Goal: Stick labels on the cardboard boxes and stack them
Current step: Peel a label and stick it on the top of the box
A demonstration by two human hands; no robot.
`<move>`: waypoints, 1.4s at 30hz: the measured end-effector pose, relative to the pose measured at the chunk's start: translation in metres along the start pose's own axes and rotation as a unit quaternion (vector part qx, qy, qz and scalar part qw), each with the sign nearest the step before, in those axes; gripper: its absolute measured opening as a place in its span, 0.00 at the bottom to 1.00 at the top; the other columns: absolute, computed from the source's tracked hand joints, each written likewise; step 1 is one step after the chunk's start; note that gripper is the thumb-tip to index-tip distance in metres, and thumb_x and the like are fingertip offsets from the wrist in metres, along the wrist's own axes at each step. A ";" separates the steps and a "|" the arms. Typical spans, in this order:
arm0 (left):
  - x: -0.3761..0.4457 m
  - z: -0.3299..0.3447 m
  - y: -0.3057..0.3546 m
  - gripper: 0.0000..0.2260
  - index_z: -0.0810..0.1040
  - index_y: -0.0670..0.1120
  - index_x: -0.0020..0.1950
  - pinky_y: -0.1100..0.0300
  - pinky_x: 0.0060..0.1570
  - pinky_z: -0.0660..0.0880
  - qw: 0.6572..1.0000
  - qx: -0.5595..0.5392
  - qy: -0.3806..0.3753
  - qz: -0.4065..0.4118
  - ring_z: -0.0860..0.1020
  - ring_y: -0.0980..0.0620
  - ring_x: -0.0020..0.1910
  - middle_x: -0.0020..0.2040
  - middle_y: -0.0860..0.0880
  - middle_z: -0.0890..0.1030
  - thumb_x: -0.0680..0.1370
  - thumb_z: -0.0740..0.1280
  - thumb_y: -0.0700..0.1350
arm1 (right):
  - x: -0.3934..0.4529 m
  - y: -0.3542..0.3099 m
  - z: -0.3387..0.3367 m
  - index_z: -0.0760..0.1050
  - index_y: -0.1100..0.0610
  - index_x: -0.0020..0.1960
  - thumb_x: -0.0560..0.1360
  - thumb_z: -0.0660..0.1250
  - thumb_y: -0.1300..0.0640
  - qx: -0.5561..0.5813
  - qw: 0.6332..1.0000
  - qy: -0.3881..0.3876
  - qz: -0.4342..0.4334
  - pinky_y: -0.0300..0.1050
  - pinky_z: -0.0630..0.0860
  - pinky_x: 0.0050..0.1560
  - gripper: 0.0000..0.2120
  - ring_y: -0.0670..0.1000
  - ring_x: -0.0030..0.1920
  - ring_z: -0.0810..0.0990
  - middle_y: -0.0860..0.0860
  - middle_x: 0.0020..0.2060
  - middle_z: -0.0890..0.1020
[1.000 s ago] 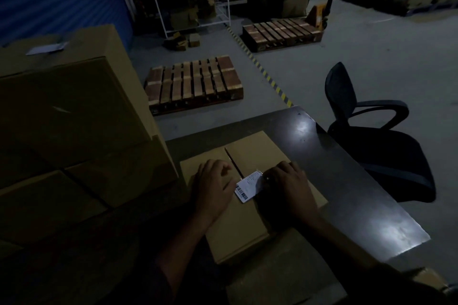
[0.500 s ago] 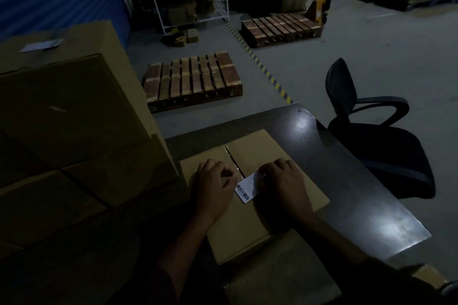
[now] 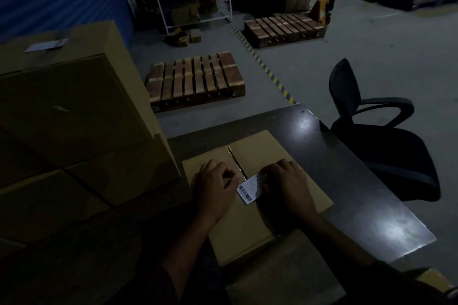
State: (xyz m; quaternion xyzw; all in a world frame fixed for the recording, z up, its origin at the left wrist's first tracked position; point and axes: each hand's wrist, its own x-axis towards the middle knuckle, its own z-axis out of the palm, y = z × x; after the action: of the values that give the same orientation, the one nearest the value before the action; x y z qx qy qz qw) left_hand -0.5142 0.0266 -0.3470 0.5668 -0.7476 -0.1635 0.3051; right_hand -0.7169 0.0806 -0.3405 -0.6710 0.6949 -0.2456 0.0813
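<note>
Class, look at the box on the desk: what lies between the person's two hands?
In the head view, the white barcode label and the box's centre seam lie between the left hand and right hand.

dark glossy bench (image 3: pixel 347 181); black office chair (image 3: pixel 386 146) just right of it; two wooden pallets (image 3: pixel 195 82) (image 3: pixel 282 28) on grey floor; yellow-black floor stripe (image 3: pixel 267 69); white wire rack (image 3: pixel 193 0) behind
</note>
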 end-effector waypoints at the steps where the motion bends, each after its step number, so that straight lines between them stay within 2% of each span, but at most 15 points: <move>1: 0.000 0.000 0.000 0.06 0.76 0.57 0.45 0.52 0.53 0.75 1.000 0.000 0.001 -0.002 0.71 0.58 0.52 0.48 0.59 0.73 0.79 0.71 0.52 | 0.001 0.000 0.000 0.79 0.46 0.59 0.74 0.72 0.44 -0.001 1.000 0.001 0.001 0.47 0.67 0.55 0.15 0.51 0.57 0.73 0.46 0.56 0.77; 6: 0.001 0.000 0.001 0.05 0.77 0.55 0.45 0.51 0.54 0.76 1.000 -0.003 0.002 -0.005 0.71 0.57 0.52 0.49 0.59 0.74 0.79 0.72 0.51 | 0.001 0.003 0.001 0.78 0.46 0.58 0.72 0.74 0.43 -0.006 1.000 0.000 -0.006 0.49 0.70 0.56 0.18 0.50 0.57 0.72 0.46 0.56 0.77; 10: 0.001 -0.001 0.002 0.04 0.77 0.55 0.49 0.50 0.55 0.77 1.000 -0.002 0.004 -0.004 0.73 0.57 0.53 0.51 0.58 0.74 0.79 0.71 0.52 | 0.000 0.003 0.000 0.81 0.46 0.52 0.73 0.73 0.44 0.004 1.000 0.020 -0.021 0.45 0.68 0.52 0.10 0.47 0.54 0.70 0.45 0.53 0.77; 12: 0.002 0.001 0.000 0.06 0.78 0.54 0.55 0.49 0.57 0.78 1.000 -0.002 0.008 -0.022 0.74 0.55 0.57 0.58 0.55 0.74 0.79 0.71 0.52 | -0.006 0.000 -0.001 0.81 0.49 0.54 0.74 0.73 0.46 0.028 0.999 0.046 0.001 0.44 0.67 0.50 0.11 0.44 0.54 0.67 0.46 0.52 0.77; 14: 0.004 0.002 -0.002 0.15 0.76 0.53 0.65 0.47 0.63 0.78 0.999 -0.001 0.007 -0.044 0.74 0.51 0.66 0.71 0.52 0.70 0.80 0.72 0.52 | -0.021 -0.001 -0.002 0.81 0.50 0.55 0.74 0.73 0.45 0.024 0.997 0.062 0.023 0.44 0.68 0.49 0.13 0.45 0.53 0.67 0.47 0.51 0.78; 17: 0.016 0.000 -0.005 0.29 0.67 0.54 0.79 0.45 0.76 0.67 0.995 0.031 -0.022 -0.091 0.60 0.45 0.80 0.84 0.51 0.58 0.80 0.72 0.57 | -0.054 -0.004 0.000 0.81 0.48 0.56 0.73 0.70 0.43 -0.007 0.998 0.061 0.031 0.49 0.72 0.50 0.15 0.48 0.51 0.72 0.47 0.50 0.79; 19: 0.030 -0.006 -0.008 0.35 0.64 0.52 0.82 0.42 0.77 0.64 0.989 0.080 -0.040 -0.117 0.59 0.41 0.81 0.83 0.48 0.62 0.79 0.71 0.62 | -0.067 -0.006 0.001 0.81 0.47 0.57 0.73 0.72 0.45 -0.014 0.997 0.072 0.029 0.49 0.72 0.49 0.14 0.49 0.50 0.73 0.47 0.50 0.79; 21: 0.040 -0.011 -0.013 0.35 0.69 0.51 0.79 0.43 0.74 0.66 0.985 0.117 -0.046 -0.120 0.64 0.40 0.78 0.77 0.46 0.70 0.77 0.71 0.66 | -0.065 -0.003 0.002 0.81 0.48 0.57 0.71 0.75 0.48 -0.014 0.997 0.079 0.021 0.49 0.70 0.49 0.15 0.50 0.51 0.74 0.47 0.51 0.80; 25: 0.046 -0.021 -0.020 0.36 0.73 0.50 0.70 0.44 0.64 0.75 0.980 0.107 -0.028 -0.166 0.73 0.42 0.68 0.70 0.44 0.72 0.69 0.76 0.69 | -0.030 0.017 -0.004 0.78 0.43 0.58 0.73 0.68 0.39 0.000 1.000 0.018 -0.015 0.47 0.69 0.54 0.15 0.48 0.55 0.72 0.43 0.53 0.76; 28: 0.038 -0.034 -0.031 0.47 0.69 0.46 0.74 0.44 0.61 0.77 0.959 0.135 -0.052 -0.243 0.75 0.38 0.67 0.71 0.40 0.73 0.65 0.77 0.73 | 0.009 0.036 -0.018 0.78 0.40 0.58 0.76 0.63 0.35 0.001 0.996 -0.044 -0.083 0.51 0.72 0.59 0.15 0.46 0.57 0.72 0.41 0.55 0.75; 30: 0.024 -0.039 -0.037 0.52 0.67 0.45 0.77 0.44 0.64 0.76 0.957 0.120 -0.060 -0.259 0.75 0.37 0.68 0.72 0.40 0.74 0.63 0.76 0.75 | 0.031 0.036 -0.030 0.79 0.41 0.57 0.76 0.65 0.37 -0.013 0.991 -0.068 -0.118 0.53 0.73 0.59 0.14 0.48 0.58 0.74 0.42 0.56 0.78; 33: 0.001 -0.040 -0.036 0.51 0.70 0.46 0.76 0.44 0.66 0.75 0.954 0.105 -0.066 -0.274 0.75 0.37 0.69 0.72 0.40 0.75 0.63 0.75 0.76 | 0.044 0.022 -0.042 0.82 0.48 0.55 0.76 0.71 0.48 -0.003 0.990 -0.079 -0.119 0.48 0.73 0.59 0.10 0.47 0.57 0.75 0.47 0.55 0.81; 35: -0.007 -0.043 -0.031 0.48 0.72 0.47 0.71 0.46 0.62 0.77 0.955 0.148 -0.049 -0.253 0.77 0.39 0.66 0.69 0.42 0.77 0.62 0.73 0.78 | 0.042 0.015 -0.040 0.82 0.49 0.55 0.76 0.72 0.53 0.009 0.994 -0.064 -0.087 0.49 0.76 0.58 0.08 0.48 0.57 0.76 0.47 0.54 0.81; 38: -0.009 -0.045 -0.024 0.34 0.73 0.50 0.60 0.49 0.56 0.75 0.975 0.153 -0.001 -0.160 0.75 0.45 0.60 0.63 0.47 0.74 0.66 0.78 0.70 | 0.026 0.009 -0.025 0.80 0.50 0.56 0.75 0.73 0.55 0.030 0.999 -0.025 -0.030 0.45 0.75 0.54 0.10 0.50 0.57 0.75 0.47 0.54 0.79; 42: -0.004 -0.030 -0.008 0.26 0.74 0.54 0.63 0.47 0.58 0.77 0.997 0.073 -0.033 -0.015 0.72 0.49 0.62 0.63 0.52 0.71 0.71 0.78 0.61 | 0.004 -0.010 -0.010 0.79 0.52 0.58 0.76 0.72 0.52 0.033 0.999 0.028 0.000 0.45 0.70 0.54 0.12 0.51 0.58 0.72 0.49 0.56 0.78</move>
State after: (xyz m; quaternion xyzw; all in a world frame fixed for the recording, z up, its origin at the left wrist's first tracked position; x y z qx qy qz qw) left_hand -0.4884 0.0308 -0.3303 0.5927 -0.7589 -0.1315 0.2357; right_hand -0.7126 0.0790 -0.3261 -0.6611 0.6881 -0.2871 0.0838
